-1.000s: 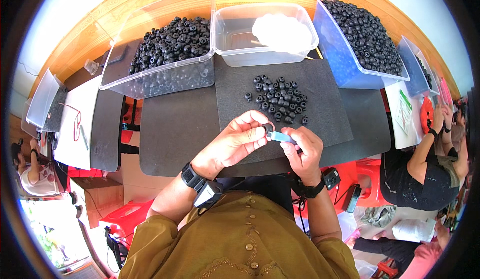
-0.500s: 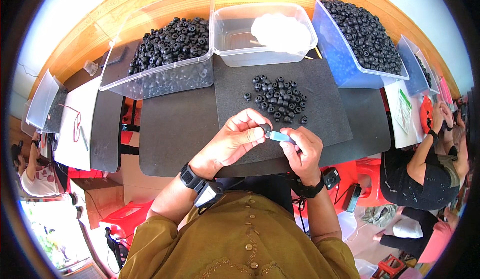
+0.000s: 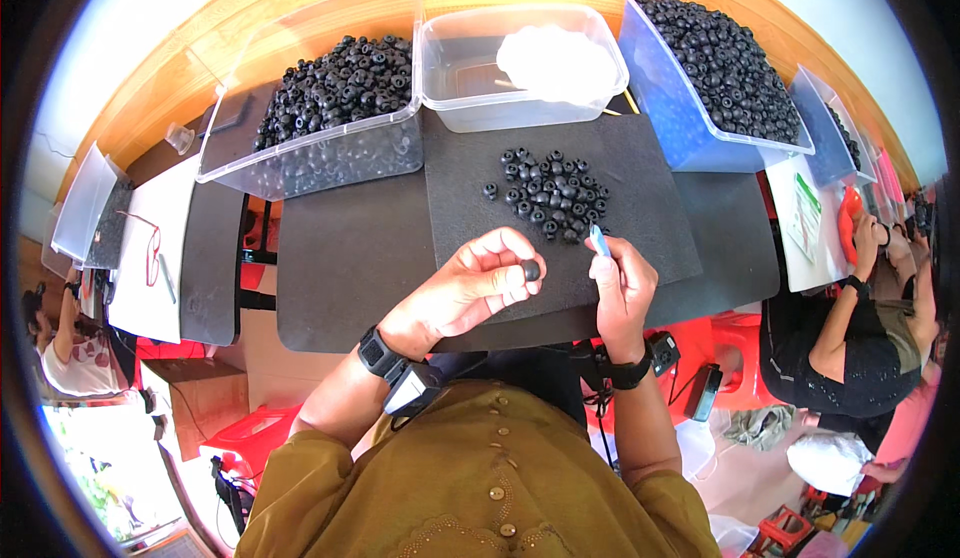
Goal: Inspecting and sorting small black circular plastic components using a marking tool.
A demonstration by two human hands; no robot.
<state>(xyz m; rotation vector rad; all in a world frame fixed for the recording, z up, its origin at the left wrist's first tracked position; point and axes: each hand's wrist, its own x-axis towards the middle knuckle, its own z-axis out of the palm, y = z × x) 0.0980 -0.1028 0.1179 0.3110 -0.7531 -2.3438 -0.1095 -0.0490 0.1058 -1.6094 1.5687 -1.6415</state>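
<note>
My left hand [image 3: 455, 283] pinches a small round black bead-like part [image 3: 531, 270] between thumb and fingers, just above the near side of the black mat [image 3: 465, 188]. To its right, my right hand [image 3: 625, 293] is closed round a slim light-blue hand tool [image 3: 599, 242]. The tool points up and away from me, apart from the part in my left hand; its exact kind is not clear. Beyond both hands, a loose pile of the same black parts [image 3: 555, 193] lies on the mat, each with a hole where its end shows.
Behind the mat stand a clear bin of black parts [image 3: 310, 148], a clear tub [image 3: 470, 113] with a white bundle [image 3: 560, 63] in it, and a fuller bluish bin [image 3: 680, 128]. People work at tables on either side. A red stool [image 3: 250, 433] is at lower left.
My right hand has drawn the light-blue tool away from the black part, rightward, and turned it to point upward. My left hand keeps the part in about the same place.
</note>
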